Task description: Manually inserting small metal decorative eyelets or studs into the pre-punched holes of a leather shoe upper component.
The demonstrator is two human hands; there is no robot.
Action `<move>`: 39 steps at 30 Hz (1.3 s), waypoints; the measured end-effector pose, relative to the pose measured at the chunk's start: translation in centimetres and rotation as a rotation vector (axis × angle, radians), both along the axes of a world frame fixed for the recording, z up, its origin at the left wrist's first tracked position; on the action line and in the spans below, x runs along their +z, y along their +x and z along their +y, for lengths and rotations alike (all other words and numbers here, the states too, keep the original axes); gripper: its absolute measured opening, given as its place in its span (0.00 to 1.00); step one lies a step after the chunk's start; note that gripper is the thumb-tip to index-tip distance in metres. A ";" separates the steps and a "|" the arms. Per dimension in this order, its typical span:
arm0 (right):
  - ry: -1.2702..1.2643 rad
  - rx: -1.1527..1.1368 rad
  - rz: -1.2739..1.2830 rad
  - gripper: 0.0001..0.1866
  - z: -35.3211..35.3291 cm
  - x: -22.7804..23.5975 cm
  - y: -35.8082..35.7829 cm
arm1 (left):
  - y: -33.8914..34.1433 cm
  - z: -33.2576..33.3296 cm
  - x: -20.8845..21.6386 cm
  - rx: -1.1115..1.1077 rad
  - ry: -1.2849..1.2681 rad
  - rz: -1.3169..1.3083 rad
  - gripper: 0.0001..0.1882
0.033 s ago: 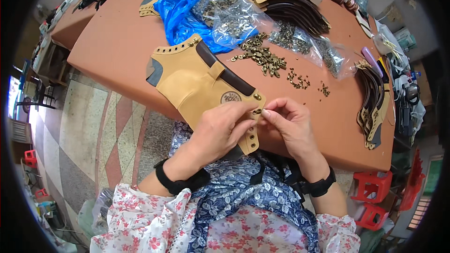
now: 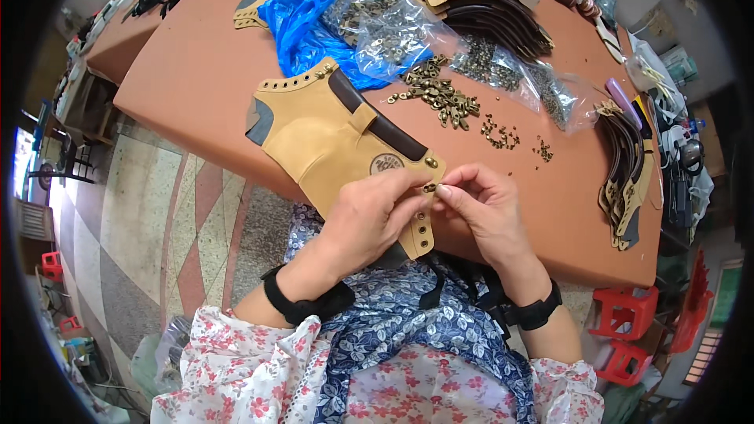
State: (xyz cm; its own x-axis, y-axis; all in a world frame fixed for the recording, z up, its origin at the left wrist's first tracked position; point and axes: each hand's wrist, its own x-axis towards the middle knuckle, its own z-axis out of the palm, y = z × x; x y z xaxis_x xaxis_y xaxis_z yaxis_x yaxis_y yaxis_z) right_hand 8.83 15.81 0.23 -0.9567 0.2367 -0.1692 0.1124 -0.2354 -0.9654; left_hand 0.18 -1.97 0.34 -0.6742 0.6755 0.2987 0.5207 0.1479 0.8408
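Note:
A tan leather piece (image 2: pixel 310 137) with a dark brown strip (image 2: pixel 385 132) and a round stamped mark lies over the table's near edge. Rows of eyelet holes run along its two ends, and a brass fitting (image 2: pixel 431 162) sits on the near end. My left hand (image 2: pixel 365 212) grips that end, thumb and forefinger closed on the edge beside the holes. Opposite it, my right hand (image 2: pixel 488 212) pinches a small brass fitting (image 2: pixel 430 187) at a hole, its fingertips nearly meeting the left ones. The fingers partly cover this fitting.
Loose brass hooks (image 2: pixel 448 98) and small rivets (image 2: pixel 500 133) lie beyond my hands on the brown table (image 2: pixel 196 86). Behind them are a blue plastic bag (image 2: pixel 294 23) and clear bags of metal parts (image 2: pixel 393 39). Stacked leather pieces (image 2: pixel 503 20) stand at the back, others (image 2: pixel 624 173) at right.

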 end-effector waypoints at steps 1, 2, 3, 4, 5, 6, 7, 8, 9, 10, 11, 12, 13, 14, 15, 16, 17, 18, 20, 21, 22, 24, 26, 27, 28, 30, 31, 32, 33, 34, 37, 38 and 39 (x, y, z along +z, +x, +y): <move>0.004 0.007 0.006 0.05 -0.2 0.1 0.0 | 0.0 0.1 0.0 0.008 -0.006 -0.006 0.11; 0.007 0.013 0.010 0.05 -0.3 0.0 0.0 | -0.1 0.1 -0.1 0.015 -0.012 -0.013 0.10; 0.004 0.021 0.009 0.05 -0.3 -0.1 0.0 | -0.1 0.2 -0.2 0.023 -0.018 -0.020 0.08; 0.002 0.030 0.009 0.04 -0.2 -0.3 0.1 | -0.1 0.3 -0.1 0.022 -0.012 -0.045 0.08; -0.001 0.036 0.007 0.04 -0.1 -0.5 0.1 | 0.0 0.5 0.0 0.019 -0.005 -0.072 0.07; 0.002 0.038 0.014 0.04 0.0 -0.8 0.2 | 0.0 0.6 0.0 0.016 0.001 -0.098 0.06; 0.005 0.040 0.021 0.04 0.0 -1.0 0.2 | -0.1 0.6 -0.1 0.008 0.011 -0.092 0.06; 0.004 0.045 0.028 0.04 0.0 -1.2 0.2 | -0.1 0.6 -0.2 0.002 0.018 -0.085 0.06; 0.004 0.050 0.039 0.04 -0.1 -1.2 0.2 | -0.1 0.5 -0.3 -0.004 0.025 -0.079 0.06; 0.004 0.055 0.050 0.04 -0.1 -1.2 0.3 | -0.2 0.4 -0.5 -0.009 0.038 -0.054 0.06; 0.005 0.059 0.060 0.05 -0.2 -1.1 0.3 | -0.3 0.3 -0.6 -0.016 0.052 -0.029 0.06; 0.007 0.059 0.056 0.05 -0.2 -1.1 0.3 | -0.4 0.2 -0.8 -0.023 0.066 -0.005 0.06; 0.009 0.060 0.053 0.05 -0.2 -1.0 0.2 | -0.5 0.3 -1.0 -0.019 0.070 0.105 0.07; 0.013 0.060 0.048 0.06 -0.2 -1.0 0.2 | -0.6 0.4 -1.3 -0.014 0.076 0.213 0.08; 0.060 0.034 0.037 0.06 -0.1 -1.0 0.3 | -0.7 0.5 -1.5 -0.010 0.082 0.322 0.09; 0.108 0.007 0.026 0.06 -0.1 -1.1 0.4 | -0.9 0.6 -1.6 -0.019 0.066 0.413 0.11; 0.156 -0.017 0.013 0.06 0.0 -1.2 0.4 | -1.1 0.6 -1.7 -0.025 0.050 0.503 0.12; 0.349 -0.040 0.045 0.06 0.0 -1.0 0.4 | -1.2 0.6 -1.8 -0.031 0.035 0.593 0.14; 0.735 -0.086 0.108 0.06 0.1 -0.4 0.5 | -1.3 0.7 -1.8 -0.035 -0.010 0.660 0.14; 0.819 -0.107 0.173 0.07 0.1 -0.5 0.4 | -1.3 0.7 -1.8 -0.036 -0.033 0.695 0.15; 0.902 -0.128 0.239 0.08 0.0 -0.8 0.3 | -1.4 0.8 -1.8 -0.035 -0.031 0.723 0.14; 1.026 -0.149 0.324 0.09 -0.3 -1.3 0.2 | -1.7 1.1 -2.0 -0.036 -0.026 0.776 0.14; 1.103 -0.145 0.366 0.10 -0.5 -1.6 0.2 | -1.7 1.2 -2.0 -0.035 -0.055 0.791 0.14; 1.140 -0.143 0.382 0.11 -0.6 -1.7 0.2 | -1.7 1.3 -2.0 -0.034 -0.071 0.799 0.13; 1.177 -0.141 0.398 0.11 -0.6 -1.8 0.3 | -1.7 1.2 -2.0 -0.034 -0.076 0.791 0.14; 1.233 -0.136 0.427 0.12 -0.6 -2.1 0.3 | -1.8 1.3 -2.1 -0.035 -0.080 0.776 0.14; 1.248 -0.133 0.440 0.13 -0.6 -2.2 0.4 | -1.9 1.4 -2.2 -0.034 -0.076 0.758 0.14; 1.260 -0.126 0.451 0.14 -0.6 -2.3 0.5 | -1.9 1.2 -2.2 -0.034 -0.075 0.737 0.14; 1.282 -0.115 0.455 0.15 -0.7 -2.3 0.6 | -2.0 1.1 -2.3 -0.033 -0.075 0.716 0.14; 1.303 -0.103 0.459 0.15 -0.7 -2.3 0.7 | -1.9 1.0 -2.3 -0.034 -0.082 0.706 0.14; 1.343 -0.082 0.475 0.17 -0.6 -2.3 0.7 | -1.9 0.8 -2.4 -0.037 -0.084 0.650 0.14; 1.351 -0.077 0.485 0.18 -0.7 -2.2 0.7 | -1.9 0.7 -2.5 -0.036 -0.079 0.618 0.13; 1.351 -0.075 0.484 0.18 -0.7 -2.2 0.7 | -2.0 0.6 -2.5 -0.035 -0.073 0.585 0.13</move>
State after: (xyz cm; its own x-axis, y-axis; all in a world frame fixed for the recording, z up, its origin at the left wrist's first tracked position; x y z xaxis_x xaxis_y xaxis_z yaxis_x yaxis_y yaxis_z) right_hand 9.57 15.13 -1.94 -0.8323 0.0015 0.5543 -0.2572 0.8848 -0.3886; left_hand -1.80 -1.32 -2.12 -0.3882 0.7275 0.5658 0.9005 0.1690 0.4006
